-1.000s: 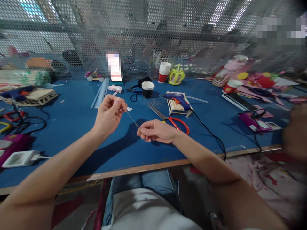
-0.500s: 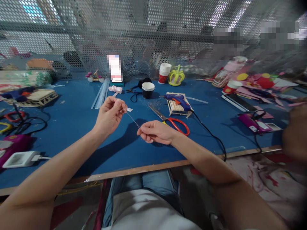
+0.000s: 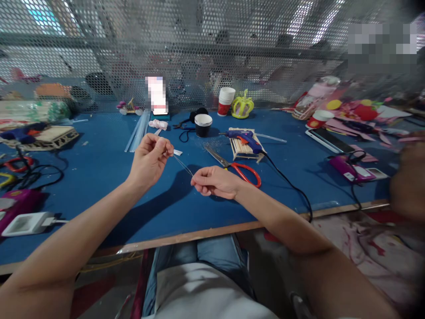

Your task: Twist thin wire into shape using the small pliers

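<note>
My left hand (image 3: 151, 159) is closed in a pinch at the upper end of a thin pale strand (image 3: 182, 165), thread or fine wire. The lower end is pinched between the thumb and fingers of my right hand (image 3: 214, 181). Between the hands the strand runs taut as two close lines, above the blue table (image 3: 172, 212). Just beyond my right hand lie scissors (image 3: 245, 172) with red handles, blades pointing away to the left. A blue glue gun (image 3: 244, 138) rests on a small rack of wooden sticks (image 3: 244, 154) behind them.
Beyond my left hand are clear glue sticks (image 3: 137, 130), a pink ribbon bundle (image 3: 158, 124) and a lit phone (image 3: 157, 95). A black cup (image 3: 203, 126) stands mid-table. A black cord (image 3: 292, 186) crosses the right side. Another person's arm (image 3: 408, 177) is at the right edge.
The strand, seen as a single line before, now shows as two separated lines between my hands. Both hands keep their pinch, and the view has shifted slightly.
</note>
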Tool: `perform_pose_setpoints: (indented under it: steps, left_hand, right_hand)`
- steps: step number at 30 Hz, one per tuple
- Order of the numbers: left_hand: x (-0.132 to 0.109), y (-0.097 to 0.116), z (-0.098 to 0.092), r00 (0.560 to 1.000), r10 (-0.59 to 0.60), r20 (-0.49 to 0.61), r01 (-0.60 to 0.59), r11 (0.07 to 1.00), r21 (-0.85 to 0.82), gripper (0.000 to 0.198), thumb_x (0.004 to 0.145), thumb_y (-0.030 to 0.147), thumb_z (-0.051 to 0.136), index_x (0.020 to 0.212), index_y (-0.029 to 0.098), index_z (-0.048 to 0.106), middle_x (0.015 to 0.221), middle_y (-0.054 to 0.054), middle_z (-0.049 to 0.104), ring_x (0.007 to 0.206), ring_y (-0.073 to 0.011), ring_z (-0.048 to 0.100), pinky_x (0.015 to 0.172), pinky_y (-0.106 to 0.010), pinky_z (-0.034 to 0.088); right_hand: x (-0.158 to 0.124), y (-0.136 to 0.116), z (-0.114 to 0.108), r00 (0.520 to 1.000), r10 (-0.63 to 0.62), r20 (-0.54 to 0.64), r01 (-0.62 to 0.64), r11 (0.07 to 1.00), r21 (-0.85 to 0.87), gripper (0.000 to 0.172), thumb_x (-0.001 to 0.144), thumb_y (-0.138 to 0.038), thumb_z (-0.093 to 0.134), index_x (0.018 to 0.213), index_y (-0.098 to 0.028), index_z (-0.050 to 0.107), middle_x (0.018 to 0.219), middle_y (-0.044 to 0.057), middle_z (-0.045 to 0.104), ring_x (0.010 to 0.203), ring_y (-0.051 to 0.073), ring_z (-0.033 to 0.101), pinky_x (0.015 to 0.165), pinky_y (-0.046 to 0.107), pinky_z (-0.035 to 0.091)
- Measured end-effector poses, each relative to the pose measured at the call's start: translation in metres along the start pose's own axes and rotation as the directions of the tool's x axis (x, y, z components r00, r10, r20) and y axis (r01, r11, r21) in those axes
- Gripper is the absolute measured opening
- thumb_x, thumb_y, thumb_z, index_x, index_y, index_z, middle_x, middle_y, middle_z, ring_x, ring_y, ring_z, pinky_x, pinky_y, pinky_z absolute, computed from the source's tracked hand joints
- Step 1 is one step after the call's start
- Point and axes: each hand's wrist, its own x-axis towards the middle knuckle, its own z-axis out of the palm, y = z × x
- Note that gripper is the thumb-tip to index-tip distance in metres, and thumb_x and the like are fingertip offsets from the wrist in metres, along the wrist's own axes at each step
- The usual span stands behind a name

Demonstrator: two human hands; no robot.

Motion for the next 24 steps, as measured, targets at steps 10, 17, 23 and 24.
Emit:
perform_pose_setpoints:
  steps: [10,17,23,24]
  left_hand:
    - [0.0,-0.001,-0.001,1.0,0.011,0.007,-0.011,0.999,0.032,0.015,0.082,0.019,0.056,0.072,0.018,0.044,0.065,0.003,0.053,0.061,-0.0068,0.053,0.062,-0.022,0.045]
    - [0.013,-0.006,-0.017,0.999,0.026,-0.041,-0.013,0.959,0.284,0.013,0.08,0.026,0.056,0.078,0.018,0.046,0.069,0.001,0.054,0.065,-0.009,0.054,0.063,-0.025,0.044]
    - [0.0,0.011,-0.01,0.742,0.397,0.54,-0.63,0.137,0.764,0.034,0.075,0.027,0.062,0.106,0.02,0.052,0.115,-0.01,0.054,0.112,-0.0243,0.047,0.094,-0.041,0.036]
    - [-0.005,0.011,-0.005,0.653,0.232,0.721,-0.747,0.039,0.664,0.026,0.079,0.027,0.058,0.104,0.021,0.054,0.111,-0.008,0.058,0.11,-0.0242,0.048,0.094,-0.042,0.035]
  right_hand:
    - [0.001,0.0,0.0,0.998,-0.025,-0.054,0.022,0.998,-0.051,0.02,0.066,-0.027,0.073,0.067,-0.01,0.064,0.051,-0.001,0.056,0.046,0.003,0.047,0.041,0.015,0.031]
    - [-0.001,-0.003,-0.003,0.988,-0.116,-0.098,0.09,0.966,-0.241,0.017,0.075,-0.028,0.064,0.075,-0.011,0.065,0.061,0.0,0.059,0.048,0.003,0.049,0.044,0.016,0.036]
    - [-0.005,-0.01,-0.003,0.954,-0.211,-0.211,0.027,0.765,-0.643,0.018,0.075,-0.029,0.059,0.078,-0.012,0.065,0.061,0.001,0.06,0.049,0.006,0.049,0.044,0.017,0.038]
    - [-0.006,-0.012,-0.002,0.953,-0.22,-0.206,0.012,0.711,-0.703,0.017,0.076,-0.028,0.058,0.077,-0.012,0.064,0.061,0.002,0.06,0.049,0.006,0.049,0.044,0.018,0.038]
